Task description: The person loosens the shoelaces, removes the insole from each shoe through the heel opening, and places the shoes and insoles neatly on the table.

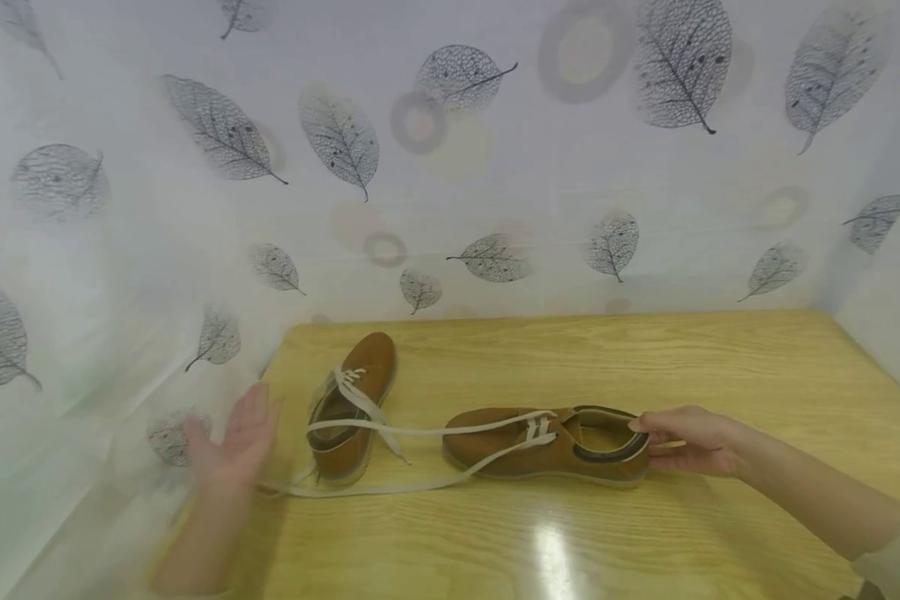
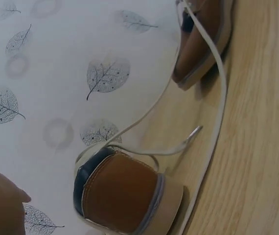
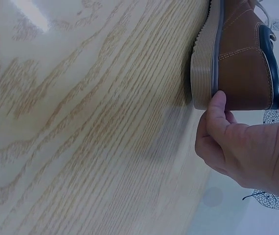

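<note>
"While the right hand has the held shoe by its heel, what matters most?"

"Steadiness, I'd say. What looks like the thumb grips the dark collar, with a fingertip low on the heel by the sole. It's a narrow pinch, so a smooth, level move would suit it better than a twist."

"Where is that shoe?"

"Sole down at the surface, toe towards the other shoe. Whether the heel is slightly raised, I can't tell."

"And the left hand?"

"Blurred beside the other shoe, thumb well apart from straight fingers, nothing visible in its grasp."

"What could go wrong?"

"Snagging, probably. The upper lace crosses over the other shoe, and the lower lace passes near its heel towards the left hand. I'd free the upper one first, lifting rather than tugging, then lay both out separately while the right hand anchors the heel."
</note>
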{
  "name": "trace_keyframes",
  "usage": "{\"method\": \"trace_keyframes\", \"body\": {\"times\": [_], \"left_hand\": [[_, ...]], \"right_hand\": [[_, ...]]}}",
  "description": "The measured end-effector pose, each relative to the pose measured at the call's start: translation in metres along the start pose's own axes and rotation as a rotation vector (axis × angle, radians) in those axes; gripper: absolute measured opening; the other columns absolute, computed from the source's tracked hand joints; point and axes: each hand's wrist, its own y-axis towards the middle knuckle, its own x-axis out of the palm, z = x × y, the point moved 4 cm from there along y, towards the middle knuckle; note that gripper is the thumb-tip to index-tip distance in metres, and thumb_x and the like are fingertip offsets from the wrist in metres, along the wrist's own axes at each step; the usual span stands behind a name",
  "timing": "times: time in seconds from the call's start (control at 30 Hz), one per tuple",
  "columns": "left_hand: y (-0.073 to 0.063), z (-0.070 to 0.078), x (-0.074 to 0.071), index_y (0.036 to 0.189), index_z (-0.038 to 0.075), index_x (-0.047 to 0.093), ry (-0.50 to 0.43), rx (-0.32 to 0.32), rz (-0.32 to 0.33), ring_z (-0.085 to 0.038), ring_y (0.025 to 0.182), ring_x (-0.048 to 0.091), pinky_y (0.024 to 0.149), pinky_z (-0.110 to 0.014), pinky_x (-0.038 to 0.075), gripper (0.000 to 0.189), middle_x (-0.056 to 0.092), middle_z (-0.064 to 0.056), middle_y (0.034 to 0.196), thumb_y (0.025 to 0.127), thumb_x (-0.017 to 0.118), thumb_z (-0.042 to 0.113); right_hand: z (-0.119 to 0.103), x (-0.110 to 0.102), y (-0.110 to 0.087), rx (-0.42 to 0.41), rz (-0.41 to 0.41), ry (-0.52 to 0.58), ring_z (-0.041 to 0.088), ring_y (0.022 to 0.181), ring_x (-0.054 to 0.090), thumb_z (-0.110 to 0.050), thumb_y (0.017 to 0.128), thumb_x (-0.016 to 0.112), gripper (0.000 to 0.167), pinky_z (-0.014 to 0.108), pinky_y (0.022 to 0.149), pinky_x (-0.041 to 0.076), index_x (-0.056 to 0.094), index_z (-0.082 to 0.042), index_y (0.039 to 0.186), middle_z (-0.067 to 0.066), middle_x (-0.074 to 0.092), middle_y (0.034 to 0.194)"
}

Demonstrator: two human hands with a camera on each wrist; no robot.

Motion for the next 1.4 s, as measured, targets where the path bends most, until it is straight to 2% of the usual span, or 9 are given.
{"method": "trace_keyframes", "body": {"times": [0.23,0.4,0.67,0.83,0.97,1.03,1.2,1.33,1.4], "left_hand": [[0.008,-0.037,0.0,0.146,0.047,0.005,0.13,-0.109,-0.199,-0.005,0.144,0.008,0.119,-0.038,0.009,0.081,0.007,0.021,0.156,0.082,0.045,0.074],[0.01,-0.067,-0.003,0.147,0.044,-0.004,0.266,-0.157,-0.277,-0.008,0.145,-0.001,0.119,-0.034,-0.001,0.085,-0.003,0.019,0.157,0.08,0.034,0.08],[0.024,-0.103,-0.018,0.149,0.04,-0.007,0.553,-0.182,-0.248,-0.015,0.146,-0.005,0.119,-0.04,-0.004,0.091,-0.007,0.012,0.159,0.077,0.021,0.086],[0.031,-0.129,-0.029,0.151,0.031,-0.008,0.772,-0.204,-0.249,-0.02,0.147,-0.001,0.119,-0.044,-0.002,0.091,-0.005,0.006,0.16,0.08,0.014,0.083],[0.035,-0.148,-0.041,0.151,0.025,-0.011,0.946,-0.231,-0.305,-0.021,0.147,-0.002,0.119,-0.043,-0.004,0.086,-0.007,0.001,0.16,0.087,0.018,0.073],[0.036,-0.156,-0.048,0.151,0.021,-0.014,1.063,-0.242,-0.366,-0.023,0.147,-0.005,0.118,-0.043,-0.006,0.086,-0.009,-0.003,0.16,0.09,0.023,0.068],[0.042,-0.17,-0.063,0.149,0.012,-0.017,1.302,-0.216,-0.49,-0.03,0.146,-0.006,0.117,-0.047,-0.007,0.101,-0.011,-0.013,0.158,0.087,0.041,0.066],[0.048,-0.178,-0.076,0.149,0.01,-0.017,1.404,-0.197,-0.516,-0.031,0.146,-0.004,0.117,-0.048,-0.008,0.103,-0.009,-0.015,0.158,0.087,0.047,0.063],[0.051,-0.183,-0.082,0.15,0.01,-0.014,1.513,-0.185,-0.523,-0.03,0.146,-0.002,0.117,-0.048,-0.007,0.1,-0.006,-0.015,0.159,0.089,0.047,0.061]], "right_hand": [[0.002,-0.001,0.001,-0.003,0.022,-0.002,0.023,0.099,0.056,-0.015,0.086,0.062,0.021,0.032,0.089,0.053,0.062,0.001,0.101,0.013,0.048,0.106],[0.001,-0.001,0.002,-0.006,0.032,-0.014,0.025,0.1,0.055,-0.015,0.087,0.062,0.021,0.031,0.089,0.053,0.061,0.001,0.1,0.014,0.045,0.107],[0.001,-0.001,0.002,-0.004,0.029,-0.023,0.025,0.1,0.054,-0.015,0.087,0.061,0.023,0.031,0.088,0.053,0.059,0.003,0.101,0.013,0.045,0.107],[0.002,0.0,0.001,-0.001,0.031,-0.041,0.025,0.1,0.053,-0.016,0.087,0.06,0.024,0.03,0.088,0.053,0.058,0.003,0.102,0.013,0.045,0.107],[0.003,0.0,0.001,-0.006,0.024,-0.041,0.025,0.101,0.054,-0.016,0.087,0.061,0.025,0.031,0.089,0.053,0.058,0.003,0.102,0.013,0.046,0.107],[0.003,0.0,0.002,-0.007,0.019,-0.035,0.025,0.1,0.055,-0.016,0.087,0.061,0.024,0.031,0.089,0.053,0.059,0.003,0.102,0.013,0.047,0.107],[0.002,0.0,0.004,-0.012,0.006,-0.021,0.024,0.099,0.056,-0.016,0.087,0.061,0.024,0.03,0.088,0.053,0.06,0.003,0.102,0.014,0.046,0.108],[0.003,0.0,0.004,-0.011,0.005,-0.017,0.024,0.1,0.055,-0.015,0.087,0.061,0.022,0.03,0.088,0.053,0.061,0.002,0.101,0.014,0.045,0.109],[0.003,-0.001,0.004,-0.009,0.006,-0.016,0.024,0.1,0.055,-0.016,0.087,0.061,0.021,0.03,0.088,0.053,0.062,0.001,0.1,0.015,0.044,0.109]]}}
